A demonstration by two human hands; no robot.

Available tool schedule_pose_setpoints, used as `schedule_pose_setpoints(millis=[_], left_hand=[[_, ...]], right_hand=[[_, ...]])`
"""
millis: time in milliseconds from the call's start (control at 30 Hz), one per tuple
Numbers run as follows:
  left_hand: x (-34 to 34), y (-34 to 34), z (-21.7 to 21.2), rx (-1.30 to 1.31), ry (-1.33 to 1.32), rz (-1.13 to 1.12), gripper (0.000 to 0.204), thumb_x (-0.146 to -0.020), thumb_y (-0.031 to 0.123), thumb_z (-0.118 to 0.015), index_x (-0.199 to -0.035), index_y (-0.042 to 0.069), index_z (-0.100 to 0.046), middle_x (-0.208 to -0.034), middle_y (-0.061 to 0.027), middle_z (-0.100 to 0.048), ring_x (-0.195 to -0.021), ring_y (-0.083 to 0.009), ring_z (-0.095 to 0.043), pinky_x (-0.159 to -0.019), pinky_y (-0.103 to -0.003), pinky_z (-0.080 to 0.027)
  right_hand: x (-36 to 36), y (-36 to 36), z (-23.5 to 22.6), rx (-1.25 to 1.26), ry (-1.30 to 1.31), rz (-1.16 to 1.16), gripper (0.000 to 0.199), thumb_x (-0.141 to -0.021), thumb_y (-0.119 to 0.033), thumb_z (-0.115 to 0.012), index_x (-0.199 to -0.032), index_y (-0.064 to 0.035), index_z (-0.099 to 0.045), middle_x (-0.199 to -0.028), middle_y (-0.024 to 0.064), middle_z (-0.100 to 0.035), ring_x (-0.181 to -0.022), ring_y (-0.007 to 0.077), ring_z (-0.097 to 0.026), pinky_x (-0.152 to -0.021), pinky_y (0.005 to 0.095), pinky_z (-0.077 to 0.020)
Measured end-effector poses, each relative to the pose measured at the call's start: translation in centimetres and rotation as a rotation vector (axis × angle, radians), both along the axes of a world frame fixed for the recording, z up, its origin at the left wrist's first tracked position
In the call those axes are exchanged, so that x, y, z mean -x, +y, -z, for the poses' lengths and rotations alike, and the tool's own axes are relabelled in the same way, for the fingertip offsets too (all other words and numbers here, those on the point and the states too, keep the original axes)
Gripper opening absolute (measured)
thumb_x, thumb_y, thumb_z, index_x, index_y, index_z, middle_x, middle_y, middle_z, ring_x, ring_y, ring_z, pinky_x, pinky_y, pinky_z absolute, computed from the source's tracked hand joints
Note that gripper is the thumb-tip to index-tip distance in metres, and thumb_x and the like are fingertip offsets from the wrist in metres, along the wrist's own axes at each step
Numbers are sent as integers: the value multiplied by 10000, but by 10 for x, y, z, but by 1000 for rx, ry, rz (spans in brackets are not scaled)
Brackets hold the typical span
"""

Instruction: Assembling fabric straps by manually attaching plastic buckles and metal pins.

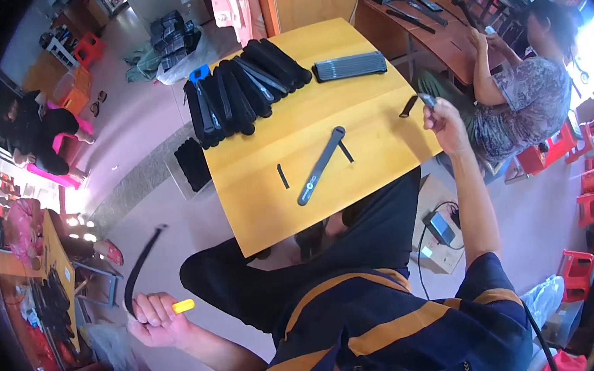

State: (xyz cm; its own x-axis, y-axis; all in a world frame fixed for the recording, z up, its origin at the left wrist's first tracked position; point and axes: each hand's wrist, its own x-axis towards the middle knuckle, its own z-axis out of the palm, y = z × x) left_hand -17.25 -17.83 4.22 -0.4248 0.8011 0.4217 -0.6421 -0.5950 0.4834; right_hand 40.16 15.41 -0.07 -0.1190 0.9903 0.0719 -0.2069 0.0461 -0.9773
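Left hand (154,318) grips black strap (140,266) w/ yellow tool (183,306); right hand (443,122) pinches small piece (426,99).

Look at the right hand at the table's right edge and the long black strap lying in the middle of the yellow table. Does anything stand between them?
Nothing visible does. The right hand, pinching a small dark piece, is at the table edge; only bare yellow tabletop lies between it and the long strap. A short black strip lies against the strap's near side, flat on the surface.

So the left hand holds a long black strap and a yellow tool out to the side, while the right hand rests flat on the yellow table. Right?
Not quite. In the head view the right hand is raised at the table's far edge, pinching a small dark piece, not resting flat. The left hand does hold the black strap and yellow tool.
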Motion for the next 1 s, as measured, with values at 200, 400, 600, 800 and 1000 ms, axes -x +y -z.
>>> schedule_pose_setpoints(millis=[200, 400, 600, 800, 1000], left_hand=[[-7, -2, 10, 32, 18, 13, 248, -997, 227, -511, -792, 90, -482, -658, -20, -468, -438, -102, -375, -435, -275, -342], [-23, 9, 21, 71, 1, 100, 263, -1011, 241, -506, -796, 92, -483, -652, -22, -460, -439, -97, -365, -418, -258, -333], [-49, 21, 35, 113, 41, 151, 253, -1026, 239, -504, -824, 104, -433, -599, -14, -421, -429, -89, -330, -404, -254, -311], [-71, 25, 32, 165, 71, 171, 238, -1025, 232, -503, -844, 87, -447, -565, -20, -415, -394, -85, -297, -386, -247, -284], [-72, 19, 29, 169, 138, 144, 232, -1027, 230, -491, -856, 75, -462, -575, -22, -431, -384, -84, -301, -381, -240, -282]], right_hand=[[-14, -26, 56, 189, -186, 82, 189, -931, -225, -630, -782, -118, -584, -759, 25, -643, -604, 92, -567, -564, 231, -473], [-20, -53, 60, 489, -279, 166, 147, -946, -248, -634, -860, -129, -642, -757, -13, -679, -576, 85, -616, -513, 238, -488], [-36, -53, 73, 584, -72, 173, 178, -941, -286, -672, -844, -148, -618, -772, 7, -677, -618, 126, -595, -563, 273, -463], [-5, -51, 55, 313, 143, -15, 212, -986, -303, -650, -852, -153, -583, -775, 11, -683, -622, 109, -627, -567, 262, -518], [-5, -50, 67, 505, -202, 216, 185, -967, -295, -643, -887, -132, -610, -785, 16, -691, -583, 100, -632, -505, 253, -493]])
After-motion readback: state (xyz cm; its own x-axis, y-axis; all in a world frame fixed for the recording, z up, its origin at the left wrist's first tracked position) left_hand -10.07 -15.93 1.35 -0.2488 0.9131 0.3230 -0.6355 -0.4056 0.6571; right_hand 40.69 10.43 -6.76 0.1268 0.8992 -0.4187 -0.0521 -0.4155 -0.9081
